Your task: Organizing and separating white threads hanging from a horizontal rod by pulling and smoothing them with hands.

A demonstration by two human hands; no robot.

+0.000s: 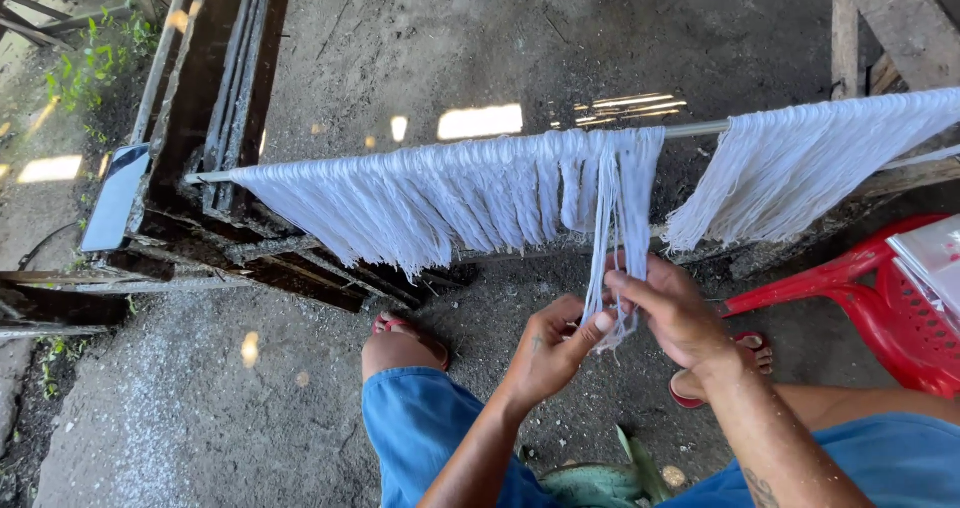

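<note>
Two hands meet near the middle of the frame, low down. The left hand (552,348) and right hand (672,313) pinch a thin bunch of white strings (612,218) between their fingers (598,323). The strings hang from a metal rod (695,128) just above.

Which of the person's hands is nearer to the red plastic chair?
The right hand is nearer: the red plastic chair stands on its right side, apart from it. The left hand is farther away, on the other side of the white threads that both hands hold.
</note>
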